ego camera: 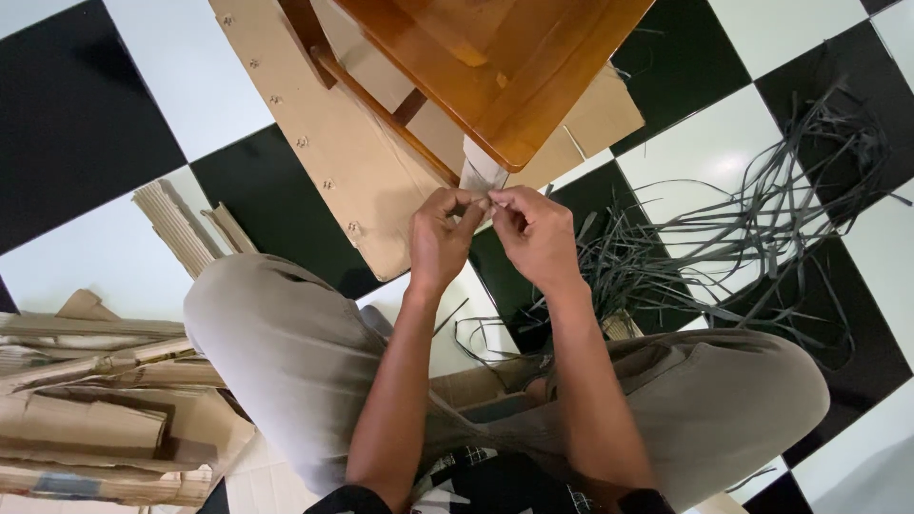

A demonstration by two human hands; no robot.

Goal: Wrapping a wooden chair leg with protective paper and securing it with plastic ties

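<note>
Both the left hand (440, 238) and the right hand (535, 233) pinch a pale grey strip of tape (479, 176) at the corner of the orange-brown wooden table (514, 67). Flat brown cardboard (333, 162) lies beneath on the black-and-white tiled floor (86, 114), and dark plastic straps (743, 228) tangle beside the right hand.

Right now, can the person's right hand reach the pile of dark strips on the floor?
Probably yes. The right hand is pinching a pale strip near the wooden table, and the dark strips lie just to its right, with nothing between them.
</note>
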